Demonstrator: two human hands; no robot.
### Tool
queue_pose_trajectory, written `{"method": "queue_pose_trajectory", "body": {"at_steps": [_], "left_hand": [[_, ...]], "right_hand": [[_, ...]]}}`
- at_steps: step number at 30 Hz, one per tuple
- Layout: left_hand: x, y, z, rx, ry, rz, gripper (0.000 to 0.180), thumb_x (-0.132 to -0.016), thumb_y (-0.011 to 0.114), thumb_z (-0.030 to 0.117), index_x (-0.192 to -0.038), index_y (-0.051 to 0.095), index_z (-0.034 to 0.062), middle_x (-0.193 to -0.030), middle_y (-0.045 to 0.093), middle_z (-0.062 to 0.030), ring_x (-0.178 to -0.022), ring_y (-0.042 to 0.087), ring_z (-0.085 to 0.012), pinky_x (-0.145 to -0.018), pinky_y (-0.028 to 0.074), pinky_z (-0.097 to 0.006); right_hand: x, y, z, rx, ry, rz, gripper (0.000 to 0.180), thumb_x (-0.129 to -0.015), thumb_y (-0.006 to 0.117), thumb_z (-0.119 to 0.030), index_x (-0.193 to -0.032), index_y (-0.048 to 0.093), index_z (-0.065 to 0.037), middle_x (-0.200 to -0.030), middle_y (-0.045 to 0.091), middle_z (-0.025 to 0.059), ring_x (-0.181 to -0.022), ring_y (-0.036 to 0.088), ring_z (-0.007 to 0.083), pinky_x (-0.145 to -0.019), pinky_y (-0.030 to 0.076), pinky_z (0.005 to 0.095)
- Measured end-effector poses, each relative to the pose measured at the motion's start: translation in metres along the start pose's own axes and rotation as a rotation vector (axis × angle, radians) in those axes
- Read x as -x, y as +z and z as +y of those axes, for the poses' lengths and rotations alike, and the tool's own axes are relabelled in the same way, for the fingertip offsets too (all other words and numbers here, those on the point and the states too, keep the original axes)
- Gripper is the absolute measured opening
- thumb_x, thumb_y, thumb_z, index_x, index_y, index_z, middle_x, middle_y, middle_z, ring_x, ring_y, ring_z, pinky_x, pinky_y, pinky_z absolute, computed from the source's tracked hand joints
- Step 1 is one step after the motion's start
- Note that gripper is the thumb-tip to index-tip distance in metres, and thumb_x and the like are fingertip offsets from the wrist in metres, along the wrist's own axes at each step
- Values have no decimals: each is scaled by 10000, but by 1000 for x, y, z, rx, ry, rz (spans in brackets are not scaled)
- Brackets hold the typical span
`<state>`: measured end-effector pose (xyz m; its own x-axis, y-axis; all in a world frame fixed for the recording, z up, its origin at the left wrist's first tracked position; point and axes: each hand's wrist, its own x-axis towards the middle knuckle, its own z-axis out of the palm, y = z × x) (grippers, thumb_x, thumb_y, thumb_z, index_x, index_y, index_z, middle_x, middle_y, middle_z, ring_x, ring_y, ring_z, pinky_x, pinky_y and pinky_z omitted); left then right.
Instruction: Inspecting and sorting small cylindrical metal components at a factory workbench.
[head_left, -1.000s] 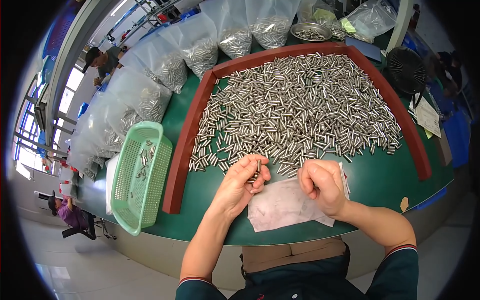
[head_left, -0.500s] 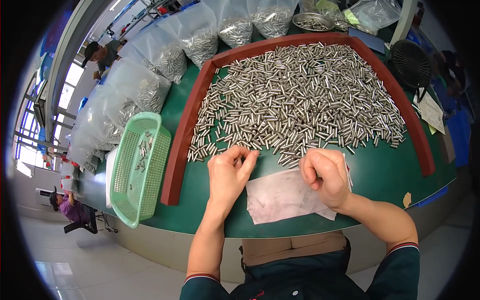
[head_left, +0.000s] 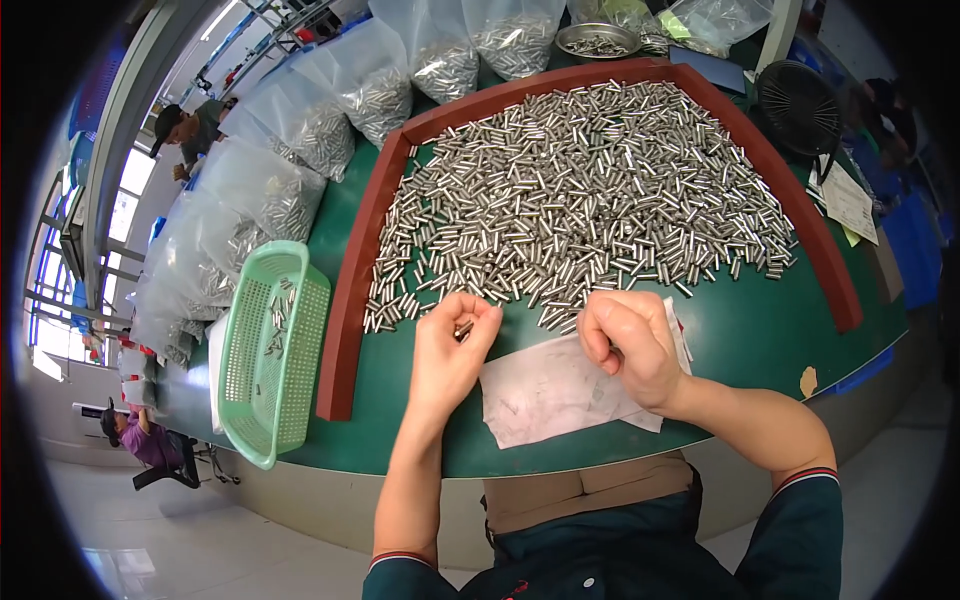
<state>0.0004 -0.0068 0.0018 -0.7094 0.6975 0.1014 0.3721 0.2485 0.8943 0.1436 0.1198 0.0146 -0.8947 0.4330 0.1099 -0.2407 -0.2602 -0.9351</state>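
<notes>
A wide heap of short, shiny metal pins (head_left: pixel 580 190) is spread over the green table. At its near edge my left hand (head_left: pixel 447 352) is closed, thumb against the curled fingers, and a metal pin (head_left: pixel 463 330) shows in the gap between them. My right hand (head_left: pixel 635 345) is curled into a loose fist just in front of the heap, above a stained pale cloth (head_left: pixel 550 392). Whatever its fingers hold, if anything, is hidden.
Dark red bars (head_left: pixel 348 340) frame the heap on three sides. A green plastic basket (head_left: pixel 312 355) with several pins stands at left. Clear bags of pins (head_left: pixel 375 105) line the back, beside a metal bowl (head_left: pixel 598 42). A black fan (head_left: pixel 797 108) is at right. Two people work farther off.
The whole view has shifted slightly. A pin now shows within my left hand's curled fingers, where a dark gap showed before. My right hand stays closed over the cloth.
</notes>
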Motion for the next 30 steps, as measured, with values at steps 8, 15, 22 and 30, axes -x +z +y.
{"method": "queue_pose_trajectory", "body": {"at_steps": [8,15,22,30], "left_hand": [[-1,-10,-6,1095,-526,-376,75,-838,536,108,-858,538,36,-710,519,-55,-469,279,-27,-443,256,-161],[-1,-7,-7,1066,-476,-395,120,-849,525,120,-911,543,20,-741,534,-57,-484,296,-29,-455,262,-166],[-1,-9,-5,1051,-493,-422,150,-858,512,144,-921,530,9,-740,535,-52,-478,298,-28,-458,264,-166],[-2,-11,-5,1041,-506,-428,196,-880,465,192,-919,528,10,-758,555,-81,-491,332,-41,-457,270,-178]], "right_hand": [[1,1,-2,16,8,-1,342,-836,372,-195,-530,375,-44,-503,386,-6,-459,320,48,-416,269,209],[0,0,1,11,-5,-2,347,-834,375,-201,-523,382,-45,-495,387,-7,-450,320,48,-406,260,210],[-1,1,0,23,-16,9,349,-833,377,-204,-523,387,-44,-491,390,-6,-448,326,48,-406,265,209],[-1,0,1,10,-14,-4,352,-837,382,-211,-527,382,-44,-499,397,1,-452,331,49,-409,270,208]]}}
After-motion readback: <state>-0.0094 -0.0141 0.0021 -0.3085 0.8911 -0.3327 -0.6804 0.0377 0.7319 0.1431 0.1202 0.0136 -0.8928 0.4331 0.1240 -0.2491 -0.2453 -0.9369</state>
